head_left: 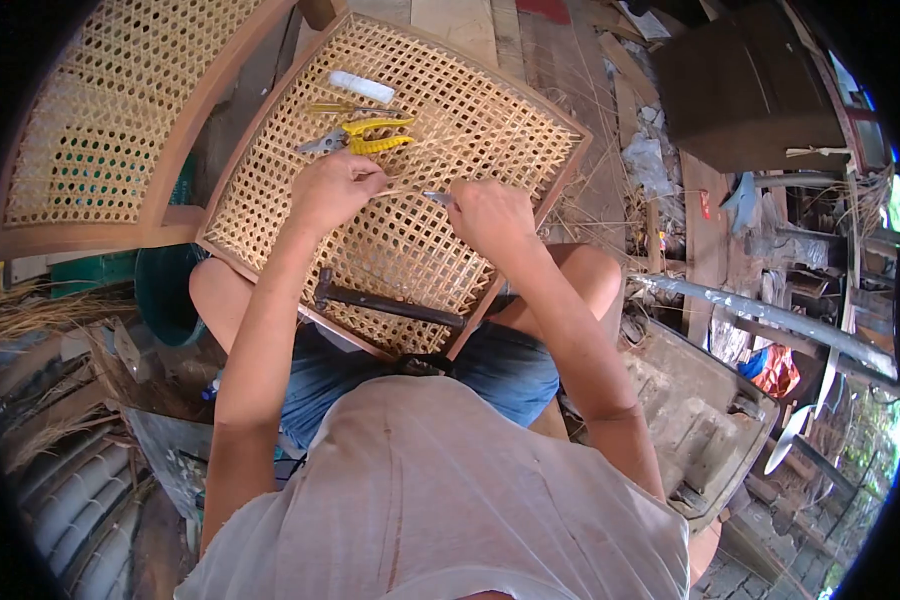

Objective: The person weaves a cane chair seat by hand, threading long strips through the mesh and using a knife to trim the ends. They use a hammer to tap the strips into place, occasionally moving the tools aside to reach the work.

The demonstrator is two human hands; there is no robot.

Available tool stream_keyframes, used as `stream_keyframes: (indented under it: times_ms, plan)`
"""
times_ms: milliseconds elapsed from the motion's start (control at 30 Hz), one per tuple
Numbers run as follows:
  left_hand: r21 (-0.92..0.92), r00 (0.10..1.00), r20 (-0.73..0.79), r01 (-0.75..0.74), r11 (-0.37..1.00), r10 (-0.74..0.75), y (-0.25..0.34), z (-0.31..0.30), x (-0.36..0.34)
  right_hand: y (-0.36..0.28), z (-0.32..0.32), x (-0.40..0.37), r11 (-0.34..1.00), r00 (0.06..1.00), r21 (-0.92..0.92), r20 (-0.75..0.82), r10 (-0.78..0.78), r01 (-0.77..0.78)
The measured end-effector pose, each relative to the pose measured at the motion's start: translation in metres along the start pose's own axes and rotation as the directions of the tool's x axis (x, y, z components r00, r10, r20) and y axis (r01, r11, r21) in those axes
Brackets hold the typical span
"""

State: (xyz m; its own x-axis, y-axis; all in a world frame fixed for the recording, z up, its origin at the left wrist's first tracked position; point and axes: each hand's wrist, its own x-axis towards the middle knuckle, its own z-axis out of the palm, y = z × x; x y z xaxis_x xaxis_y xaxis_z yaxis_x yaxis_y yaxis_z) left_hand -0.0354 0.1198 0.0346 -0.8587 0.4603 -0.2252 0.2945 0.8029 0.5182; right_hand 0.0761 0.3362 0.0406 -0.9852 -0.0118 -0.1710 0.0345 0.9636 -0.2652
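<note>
A woven cane seat panel in a wooden frame (pixel 260 215) lies across my lap. Above its middle, my left hand (pixel 338 185) pinches a thin cane strand (pixel 402 192) that runs toward the other hand. In my right hand (pixel 494 213) is a small tool with a pointed metal blade (pixel 437 198); its handle is hidden by the fingers. Yellow-handled pruning shears (pixel 375 134) rest on the weave just beyond my left hand. Behind them lie a thin tool with a yellowish handle (pixel 335 108) and a white stick (pixel 362 87). Nearer my body, a hammer (pixel 390 305) crosses the panel.
Another cane panel with a wooden frame (pixel 160 180) stands at the left, beside a green bucket (pixel 165 290). A brown box (pixel 745 90) is at the upper right. A metal pipe (pixel 770 312) and a dirty tray-like slab (pixel 700 410) lie to the right, among scattered cane scraps.
</note>
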Motion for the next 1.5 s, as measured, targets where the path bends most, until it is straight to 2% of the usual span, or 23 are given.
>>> stream_keyframes:
  times_ms: [33,133,367,533,633,733,867,900,933,1000,1067,1100,1133,1167,1233,1267,1300,1333,1367,1400,1433,1467,1500]
  plan:
    - [-0.001,1.0,-0.011,0.006,1.0,-0.006,0.003,0.002,0.0,-0.009,-0.014,0.005,0.997,0.994,-0.078,0.107,0.021,-0.013]
    - [-0.003,0.998,-0.059,-0.033,0.999,0.032,0.0,0.009,0.004,-0.021,-0.022,0.016,0.995,0.983,-0.101,0.18,0.041,-0.023]
    - [0.081,0.986,-0.104,-0.124,0.989,0.132,0.01,0.01,0.008,-0.02,-0.001,0.021,0.995,0.985,-0.03,0.139,0.1,-0.097]
    - [0.171,0.975,-0.109,-0.176,0.969,0.196,0.018,0.012,0.006,-0.009,0.002,0.028,0.999,0.996,0.013,0.079,0.032,-0.033]
    - [0.242,0.986,0.034,-0.168,0.956,0.164,0.021,0.01,0.008,-0.005,-0.006,0.037,0.997,0.985,0.056,0.164,0.052,-0.062]
    - [0.172,0.992,0.04,-0.125,0.977,0.12,-0.002,0.019,0.023,0.003,-0.014,0.042,0.982,0.977,0.17,0.208,0.045,-0.081]
    - [-0.082,0.984,0.149,-0.085,0.993,0.097,-0.007,0.032,0.031,0.007,-0.013,0.045,0.973,0.967,0.186,0.237,0.09,-0.136]
    - [-0.165,0.976,0.186,-0.08,0.983,0.111,-0.003,0.035,0.029,0.006,-0.012,0.041,0.979,0.957,0.109,0.255,0.139,-0.172]
    - [-0.162,0.976,0.185,-0.088,0.983,0.118,0.005,0.027,0.025,0.003,-0.014,0.038,0.978,0.945,0.032,0.267,0.188,-0.204]
    - [-0.085,0.978,0.208,0.052,0.995,-0.033,0.017,0.011,0.018,0.009,-0.019,0.013,0.973,0.95,0.027,0.223,0.217,-0.229]
    - [-0.112,0.973,0.225,0.08,0.991,-0.053,0.005,0.022,0.023,0.012,-0.012,-0.007,0.907,0.942,0.281,-0.03,0.334,-0.313]
    - [-0.178,0.968,0.243,0.112,0.978,-0.067,0.011,0.026,0.019,0.005,-0.016,-0.001,0.858,0.916,0.322,0.181,0.359,-0.4]
    - [-0.241,0.965,0.253,0.137,0.961,-0.074,0.015,0.03,0.021,-0.002,-0.006,0.001,0.848,0.912,0.336,0.169,0.374,-0.41]
    - [-0.174,0.992,0.082,-0.08,0.981,0.095,0.001,0.05,0.025,-0.008,0.012,0.005,0.832,0.911,0.375,0.111,0.397,-0.408]
    - [-0.254,0.993,0.1,-0.03,0.967,0.057,0.0,0.046,0.021,-0.015,0.038,0.003,0.808,0.904,0.457,-0.021,0.427,-0.371]
    - [-0.346,0.994,0.106,0.037,0.937,0.0,-0.001,0.044,0.018,-0.013,0.045,0.003,0.794,0.897,0.477,-0.023,0.44,-0.377]
    - [-0.523,0.971,0.209,0.213,0.826,-0.118,0.008,0.031,0.009,-0.013,0.046,0.003,0.811,0.908,0.477,-0.058,0.415,-0.34]
    - [-0.501,0.97,0.216,0.208,0.84,-0.111,0.007,0.027,0.006,-0.014,0.047,0.003,0.826,0.915,0.475,-0.093,0.392,-0.305]
    - [-0.914,0.98,0.11,0.166,0.371,-0.168,0.006,0.024,0.005,-0.013,0.049,0.003,0.821,0.917,0.492,-0.103,0.385,-0.289]
    - [-0.973,0.96,0.059,-0.007,-0.233,-0.275,0.005,0.022,0.004,-0.013,0.05,0.005,0.81,0.911,0.508,-0.108,0.397,-0.293]
    - [-0.945,0.966,0.073,-0.013,-0.326,-0.249,0.006,0.021,0.0,-0.013,0.05,0.007,0.816,0.919,0.502,-0.097,0.382,-0.286]
    - [-0.948,0.966,0.073,-0.009,-0.317,-0.247,0.003,0.023,-0.004,-0.012,0.051,0.008,0.825,0.928,0.492,-0.085,0.362,-0.277]
    - [-0.977,0.984,-0.014,-0.051,-0.205,-0.176,0.003,0.027,-0.008,-0.011,0.05,0.008,0.822,0.927,0.498,-0.087,0.365,-0.277]
